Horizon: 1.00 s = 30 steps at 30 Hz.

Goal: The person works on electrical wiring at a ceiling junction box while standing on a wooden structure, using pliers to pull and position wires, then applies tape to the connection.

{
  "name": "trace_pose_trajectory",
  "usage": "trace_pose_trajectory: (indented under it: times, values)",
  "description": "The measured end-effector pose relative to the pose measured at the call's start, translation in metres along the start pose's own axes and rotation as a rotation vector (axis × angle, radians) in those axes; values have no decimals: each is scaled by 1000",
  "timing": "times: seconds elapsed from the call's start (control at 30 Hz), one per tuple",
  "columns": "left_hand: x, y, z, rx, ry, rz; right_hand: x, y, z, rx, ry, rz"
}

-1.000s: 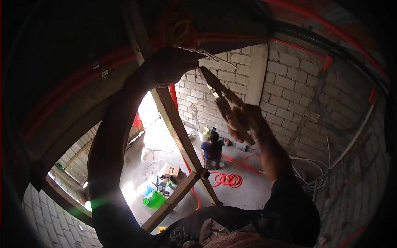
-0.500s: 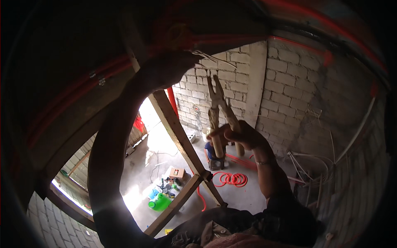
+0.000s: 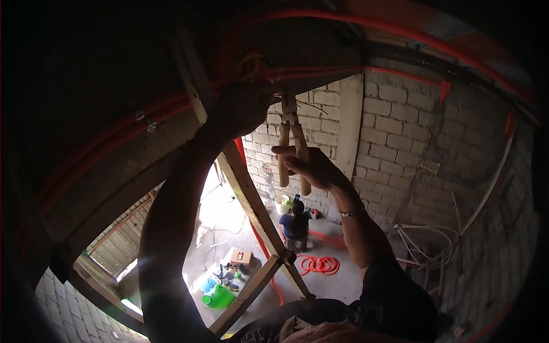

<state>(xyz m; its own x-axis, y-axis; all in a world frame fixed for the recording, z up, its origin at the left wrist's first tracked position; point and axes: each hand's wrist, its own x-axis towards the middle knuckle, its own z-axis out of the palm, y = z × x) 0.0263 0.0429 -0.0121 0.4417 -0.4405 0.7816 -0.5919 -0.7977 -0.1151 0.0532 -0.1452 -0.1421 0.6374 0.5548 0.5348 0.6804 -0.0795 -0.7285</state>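
The right hand [image 3: 314, 167], raised, grips the handles of pliers [image 3: 299, 143] pointing upward beside the left hand [image 3: 245, 107]. The latter reaches high near pale wires [image 3: 313, 107]; shadow obscures whether it is closed. Below, on the floor [image 3: 327, 286]: white bucket [image 3: 279, 208], green jug [image 3: 218, 297], cardboard box [image 3: 241, 257], contents unclear.

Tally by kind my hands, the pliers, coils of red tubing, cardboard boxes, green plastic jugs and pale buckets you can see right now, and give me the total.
Hands: 2, left hand and right hand
Pliers: 1 pair, in the right hand
Coil of red tubing: 1
Cardboard box: 1
Green plastic jug: 1
Pale bucket: 1
Total: 7
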Motion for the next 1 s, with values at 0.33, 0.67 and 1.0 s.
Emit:
trace_pose_trajectory:
  times: [0.33,0.67,1.0]
  values:
    - [2,0,-3,44,-3,-76,10,-36,6,-289,37,101]
    - [2,-4,2,-20,43,-79,21,-33,8,-299,77,53]
    - [0,0,-1,-36,51,-55,25,-50,2,-284,101,116]
